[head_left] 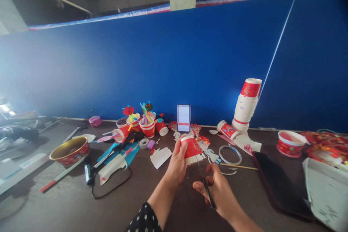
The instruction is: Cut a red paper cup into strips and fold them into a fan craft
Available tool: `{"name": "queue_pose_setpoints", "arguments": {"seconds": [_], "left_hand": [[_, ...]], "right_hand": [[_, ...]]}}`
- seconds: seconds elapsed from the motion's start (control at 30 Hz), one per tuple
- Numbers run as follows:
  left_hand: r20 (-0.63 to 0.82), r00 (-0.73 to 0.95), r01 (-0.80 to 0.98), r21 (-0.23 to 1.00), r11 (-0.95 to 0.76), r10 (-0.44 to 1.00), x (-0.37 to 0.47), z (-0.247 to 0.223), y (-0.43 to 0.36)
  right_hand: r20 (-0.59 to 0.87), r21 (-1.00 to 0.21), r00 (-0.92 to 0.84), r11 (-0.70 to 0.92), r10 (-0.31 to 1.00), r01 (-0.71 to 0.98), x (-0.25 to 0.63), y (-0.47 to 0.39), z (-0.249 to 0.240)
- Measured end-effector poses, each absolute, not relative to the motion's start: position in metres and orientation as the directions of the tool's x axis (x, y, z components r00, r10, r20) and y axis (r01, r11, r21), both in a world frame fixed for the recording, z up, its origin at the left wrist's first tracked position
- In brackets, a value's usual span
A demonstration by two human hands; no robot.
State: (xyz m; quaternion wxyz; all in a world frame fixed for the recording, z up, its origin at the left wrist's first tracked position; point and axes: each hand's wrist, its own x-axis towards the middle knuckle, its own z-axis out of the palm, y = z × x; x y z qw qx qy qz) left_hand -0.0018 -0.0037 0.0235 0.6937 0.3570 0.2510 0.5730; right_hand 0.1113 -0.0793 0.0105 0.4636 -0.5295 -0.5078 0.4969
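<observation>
A red and white paper cup is held up near the middle of the table by my left hand, its fingers and thumb closed on the cup's left side. Several slits run into the cup's lower edge. My right hand grips black-handled scissors, whose blades reach up to that slit edge. Behind the cup a phone stands upright with a lit screen. White and red paper cut-outs lie just right of the cup.
Decorated cups, tape and paper scraps lie left. A gold-rimmed bowl is farther left. On the right are a leaning cup stack, a wire coil, a stick, a dark tray and a red tub.
</observation>
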Motion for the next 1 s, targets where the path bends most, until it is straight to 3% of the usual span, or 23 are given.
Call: {"name": "queue_pose_setpoints", "arguments": {"seconds": [1.0], "left_hand": [[0.057, 0.182, -0.605, 0.794, 0.066, 0.982, -0.001, 0.025, -0.004]], "right_hand": [[-0.036, -0.999, 0.007, -0.036, 0.999, 0.017, 0.111, -0.077, -0.001]]}}
